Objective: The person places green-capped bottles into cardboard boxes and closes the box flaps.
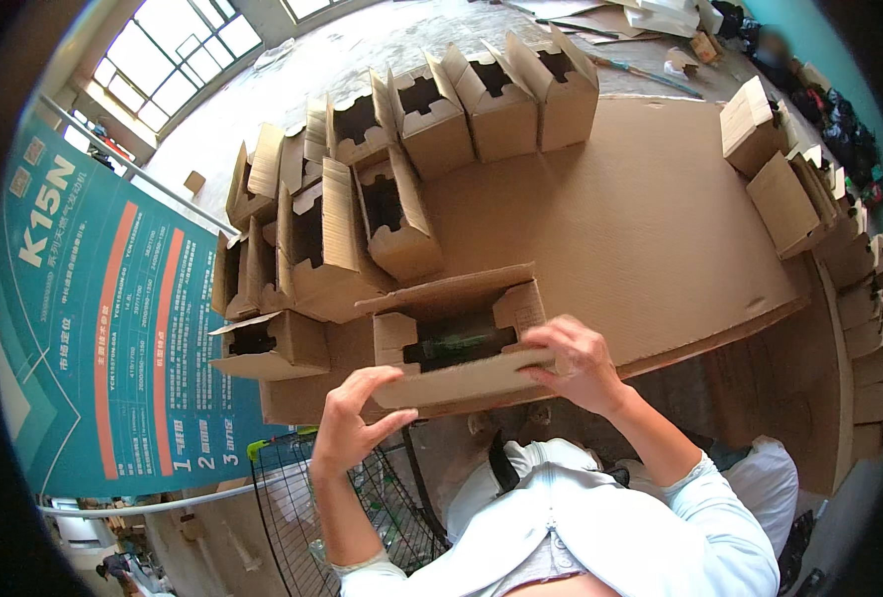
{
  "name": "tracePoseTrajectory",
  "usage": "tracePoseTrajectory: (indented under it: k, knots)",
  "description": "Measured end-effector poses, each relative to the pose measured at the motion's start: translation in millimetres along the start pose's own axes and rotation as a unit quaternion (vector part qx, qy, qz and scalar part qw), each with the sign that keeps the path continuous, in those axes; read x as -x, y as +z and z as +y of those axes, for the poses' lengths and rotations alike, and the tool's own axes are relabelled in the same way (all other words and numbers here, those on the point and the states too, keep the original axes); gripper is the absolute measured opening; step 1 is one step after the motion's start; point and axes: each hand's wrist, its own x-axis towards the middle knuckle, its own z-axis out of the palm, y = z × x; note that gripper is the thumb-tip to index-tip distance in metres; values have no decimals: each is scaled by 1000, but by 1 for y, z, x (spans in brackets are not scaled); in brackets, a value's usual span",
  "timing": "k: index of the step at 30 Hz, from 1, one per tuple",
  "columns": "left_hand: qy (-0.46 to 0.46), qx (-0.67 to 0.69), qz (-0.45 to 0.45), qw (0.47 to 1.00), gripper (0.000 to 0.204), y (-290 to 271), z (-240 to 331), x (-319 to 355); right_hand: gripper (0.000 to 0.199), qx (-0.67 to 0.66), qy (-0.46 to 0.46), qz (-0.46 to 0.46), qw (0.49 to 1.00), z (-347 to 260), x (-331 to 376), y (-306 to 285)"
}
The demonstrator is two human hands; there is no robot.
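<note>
An open cardboard box [393,338] stands before me at the table's near edge, with its long flaps raised. Dark green, glassy things [451,346] lie inside, too shadowed to make out fully. My left hand [357,413] holds the left end of the near flap, fingers above and thumb below. At the flap's right end, my right hand [579,360] pinches the cardboard, its fingers bent over the box's corner.
Several open cardboard boxes [431,129] stand along the far and left sides of the cardboard-covered table [600,219]. More boxes [794,199] are stacked at the right. A wire cart [392,488] with clear bottles is below, beside a teal banner [113,328].
</note>
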Motion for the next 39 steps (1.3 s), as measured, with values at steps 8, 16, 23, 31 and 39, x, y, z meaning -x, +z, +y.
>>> tracePoseTrajectory:
  k: [8, 16, 23, 31, 39]
  knots:
    - [103, -170, 217, 956, 104, 15, -37, -45, 75, 218, -81, 10, 973, -2, -54, 4]
    - [65, -102, -48, 992, 97, 14, -67, -39, 102, 208, 19, -202, 957, -5, -18, 12]
    - [151, -117, -100, 976, 112, 0, -73, -55, 114, 326, 35, -252, 911, -10, -25, 19]
    - [175, -24, -30, 984, 114, 26, -75, -57, 116, 282, 12, -265, 922, 5, -41, -3]
    - [180, -40, 94, 978, 108, 83, -42, -125, 110, 368, -10, -177, 913, 79, -56, -49]
